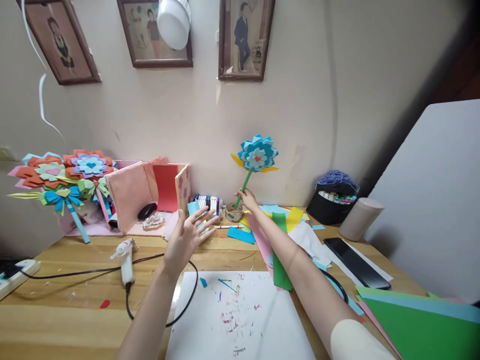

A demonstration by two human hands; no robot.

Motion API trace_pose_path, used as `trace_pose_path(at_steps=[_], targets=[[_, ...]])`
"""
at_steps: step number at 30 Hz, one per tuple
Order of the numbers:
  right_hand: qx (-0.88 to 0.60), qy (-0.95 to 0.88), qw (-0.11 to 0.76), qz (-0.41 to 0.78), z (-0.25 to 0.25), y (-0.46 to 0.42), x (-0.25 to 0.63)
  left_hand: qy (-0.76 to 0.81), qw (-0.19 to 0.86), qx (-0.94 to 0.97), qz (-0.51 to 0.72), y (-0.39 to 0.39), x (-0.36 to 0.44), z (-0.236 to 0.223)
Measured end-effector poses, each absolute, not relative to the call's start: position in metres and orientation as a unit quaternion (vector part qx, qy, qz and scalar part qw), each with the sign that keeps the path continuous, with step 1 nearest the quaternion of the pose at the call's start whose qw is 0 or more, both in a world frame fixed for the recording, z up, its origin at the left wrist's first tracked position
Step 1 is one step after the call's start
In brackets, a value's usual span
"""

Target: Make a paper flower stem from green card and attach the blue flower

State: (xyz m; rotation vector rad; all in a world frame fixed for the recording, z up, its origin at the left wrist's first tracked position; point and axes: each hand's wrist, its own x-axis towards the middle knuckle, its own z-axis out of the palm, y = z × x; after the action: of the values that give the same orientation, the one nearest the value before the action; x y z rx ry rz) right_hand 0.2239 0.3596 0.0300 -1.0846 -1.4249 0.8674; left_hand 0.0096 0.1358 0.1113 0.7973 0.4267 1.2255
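Note:
A blue paper flower [258,154] with a red centre and yellow leaves stands tilted on a green stem. My right hand [248,199] reaches far across the desk and pinches that stem low down. The stem's foot is at a roll of tape [234,213]; whether it sits inside the ring I cannot tell. My left hand [191,236] is raised over the desk, its fingers spread and nothing in it. Beyond the left hand is a set of markers [208,202].
At left stand more paper flowers [90,165], a pink box [131,200] and a glue gun [126,262] with its black cord. A stained white sheet [240,315] lies in front. To the right are a phone [356,262], coloured paper [423,320] and a black pouch [326,205].

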Motion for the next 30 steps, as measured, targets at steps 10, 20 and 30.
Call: trace_pose_path(at_steps=[10, 20, 30], targets=[[-0.482, -0.660, 0.440, 0.372, 0.018, 0.362, 0.214, 0.189, 0.733, 0.329, 0.564, 0.143, -0.001, 0.111], [-0.552, -0.656, 0.390, 0.337, 0.036, 0.342, 0.208, 0.176, 0.741, 0.319, 0.564, 0.142, 0.001, 0.108], [-0.469, -0.654, 0.489, 0.337, 0.074, 0.226, 0.184, 0.161, 0.740, 0.317, 0.571, 0.140, 0.005, 0.112]])
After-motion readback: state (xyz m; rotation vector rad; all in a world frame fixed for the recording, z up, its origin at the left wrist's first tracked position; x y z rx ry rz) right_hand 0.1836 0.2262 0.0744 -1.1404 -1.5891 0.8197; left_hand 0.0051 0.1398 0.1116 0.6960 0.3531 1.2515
